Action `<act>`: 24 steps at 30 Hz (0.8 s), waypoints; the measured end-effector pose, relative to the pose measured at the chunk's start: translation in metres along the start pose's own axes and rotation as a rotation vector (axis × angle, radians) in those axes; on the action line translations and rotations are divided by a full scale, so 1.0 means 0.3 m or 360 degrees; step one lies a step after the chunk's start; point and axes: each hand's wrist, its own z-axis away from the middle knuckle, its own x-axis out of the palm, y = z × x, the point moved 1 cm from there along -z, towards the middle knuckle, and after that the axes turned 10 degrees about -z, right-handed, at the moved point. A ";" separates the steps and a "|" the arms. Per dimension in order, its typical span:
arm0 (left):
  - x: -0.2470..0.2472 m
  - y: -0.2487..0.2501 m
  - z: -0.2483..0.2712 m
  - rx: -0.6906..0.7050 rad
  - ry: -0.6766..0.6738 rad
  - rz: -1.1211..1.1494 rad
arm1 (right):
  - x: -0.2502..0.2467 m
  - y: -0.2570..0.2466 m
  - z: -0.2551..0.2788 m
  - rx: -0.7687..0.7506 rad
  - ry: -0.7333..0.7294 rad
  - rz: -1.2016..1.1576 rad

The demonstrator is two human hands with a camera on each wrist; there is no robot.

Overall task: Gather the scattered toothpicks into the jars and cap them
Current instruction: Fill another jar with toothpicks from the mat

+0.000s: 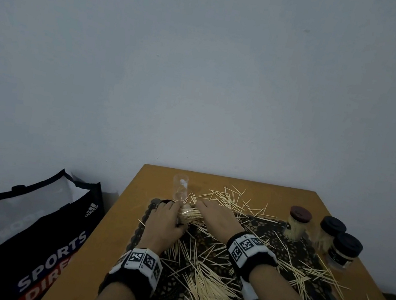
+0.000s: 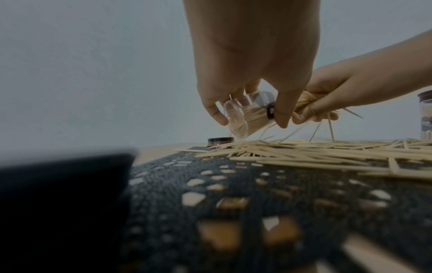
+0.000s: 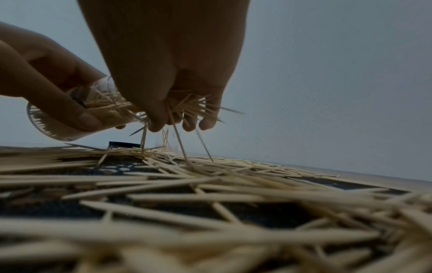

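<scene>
The head view alone takes in the whole yellow-brown wooden surface (image 1: 275, 195): a black openwork lace mat (image 1: 266, 234) strewn with pale wooden toothpicks (image 1: 207, 294), three capped clear jars full of toothpicks beyond the mat's far right corner, one with a dark red lid (image 1: 300, 214) and two with black lids (image 1: 333, 225) (image 1: 348, 244), an empty clear plastic jar (image 1: 180, 188) standing beyond the mat's far left corner, and a dark sports bag (image 1: 30, 235) on the floor well left of the mat.

The wrist views show what the hands hide from above. In the left wrist view the left hand (image 2: 252, 61) grips a clear plastic jar (image 2: 245, 118) lying tilted on its side above the mat, fingers and thumb curled round its wall, toothpicks already inside. A round dark lid (image 2: 220, 144) lies flat at the mat's far edge, below the jar.

In the right wrist view the right hand (image 3: 168, 55) is closed on a loose bundle of toothpicks (image 3: 187, 105) held right at the jar's mouth, its fingertips (image 3: 207, 124) pointing down. Several sticks hang from the bundle toward the heap on the mat.
</scene>
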 end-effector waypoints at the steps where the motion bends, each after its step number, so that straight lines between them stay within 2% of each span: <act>1: -0.001 -0.003 0.000 -0.0024 0.0011 -0.0003 | -0.002 0.000 0.000 0.0001 0.0012 -0.0008; 5: -0.003 -0.012 0.000 -0.0087 0.0019 -0.0020 | -0.008 -0.002 -0.001 0.0007 0.0041 -0.0026; 9: 0.001 0.001 -0.001 0.0021 -0.0032 0.0045 | -0.001 -0.006 -0.002 -0.0063 -0.0031 -0.0098; 17: 0.000 0.014 -0.001 0.0104 -0.0093 0.0066 | -0.037 -0.021 0.007 0.0129 -0.0053 -0.0390; 24: 0.001 0.014 -0.004 0.0115 -0.0117 0.0099 | -0.034 0.002 0.000 0.0225 0.0087 0.0000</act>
